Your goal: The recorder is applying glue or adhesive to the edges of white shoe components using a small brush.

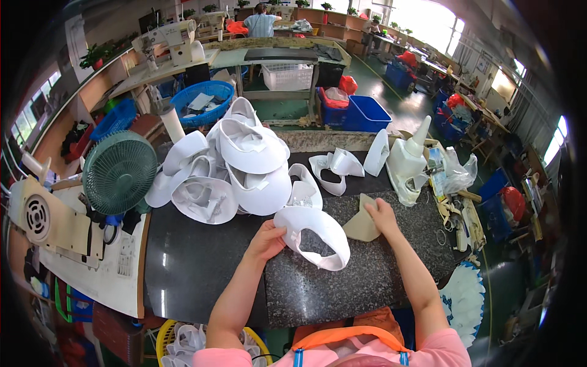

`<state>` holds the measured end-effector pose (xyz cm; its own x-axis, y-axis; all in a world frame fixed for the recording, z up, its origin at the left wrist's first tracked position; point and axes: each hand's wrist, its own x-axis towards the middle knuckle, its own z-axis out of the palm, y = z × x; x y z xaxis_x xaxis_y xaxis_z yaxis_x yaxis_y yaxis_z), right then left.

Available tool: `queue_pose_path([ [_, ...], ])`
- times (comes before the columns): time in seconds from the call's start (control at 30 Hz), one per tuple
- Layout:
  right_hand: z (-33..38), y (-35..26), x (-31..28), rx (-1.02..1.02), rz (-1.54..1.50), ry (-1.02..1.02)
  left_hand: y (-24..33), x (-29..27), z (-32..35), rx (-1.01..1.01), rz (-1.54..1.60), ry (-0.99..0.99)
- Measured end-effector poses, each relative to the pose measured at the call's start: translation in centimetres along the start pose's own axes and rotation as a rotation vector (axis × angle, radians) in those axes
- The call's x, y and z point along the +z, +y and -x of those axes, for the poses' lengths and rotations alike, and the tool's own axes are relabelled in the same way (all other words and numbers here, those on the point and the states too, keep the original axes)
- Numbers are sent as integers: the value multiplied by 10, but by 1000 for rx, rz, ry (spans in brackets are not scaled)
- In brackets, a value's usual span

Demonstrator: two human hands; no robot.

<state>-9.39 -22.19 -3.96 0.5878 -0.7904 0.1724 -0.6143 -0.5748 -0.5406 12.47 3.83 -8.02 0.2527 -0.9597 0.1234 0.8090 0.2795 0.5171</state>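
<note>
Clamped the white visor [324, 225] in the left hand [268, 240], over the speckled slab [330, 290]; pinched the beige card [362, 223] in the right hand [382, 217], over the slab's far part! Looked like readying both; next, probably called for bringing card to visor.

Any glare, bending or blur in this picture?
Head view: glare washes out the large bright window at upper right; head view: light streaks reflect off the smooth black tabletop; head view: straight edges bend, corners go black, but the white ring-shaped piece in the left hand looks fairly sharp.
</note>
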Motion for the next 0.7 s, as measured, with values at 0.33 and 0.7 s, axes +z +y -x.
queue_pose_path([
  [0.33, 23, -15, -15, 8, -344, -293, -10, -5, -4, -81, -10, -47],
  [0.7, 46, -17, 10, -311, 211, 47, -12, 2, -12, -86, -28, -35],
])
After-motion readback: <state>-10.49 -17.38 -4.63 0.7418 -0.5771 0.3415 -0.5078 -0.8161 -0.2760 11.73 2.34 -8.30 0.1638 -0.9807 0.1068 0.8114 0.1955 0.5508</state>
